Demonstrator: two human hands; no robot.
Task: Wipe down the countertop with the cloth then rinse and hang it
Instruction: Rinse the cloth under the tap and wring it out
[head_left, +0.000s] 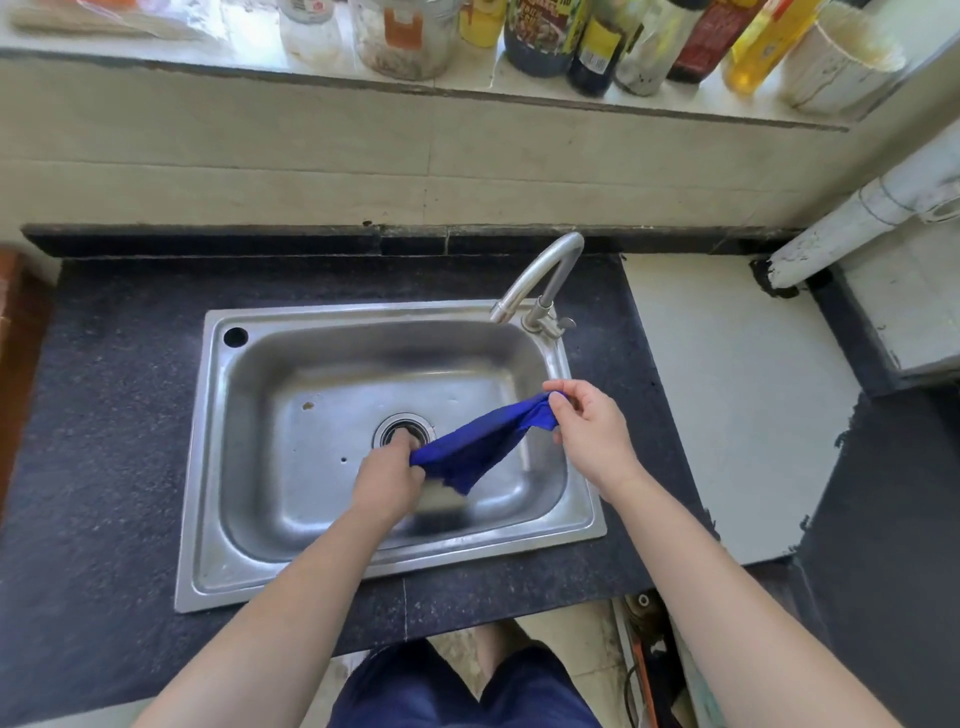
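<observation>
A: Where's the thin dark-blue fabric cloth (478, 448)?
B: Over the rectangular stainless-steel sink (207, 467), pulled taut btwn both grips. Our left grip (389, 480) is bunched round the low end, near the drain. Our right grip (589, 428) pinches the top corner w/ thumb & fingers.
A: Why held there?
B: Prob. so drips land in the basin, not on the dark speckled stone table (104, 415).
A: Water on?
B: We see no stream from the curved metal tap (545, 275). We reckon it's the rinse/wring step. Hanging's not yet done.

The person wears navy-blue shorts (457, 691) (plain fabric), 2 forearms (291, 597) bare.
</observation>
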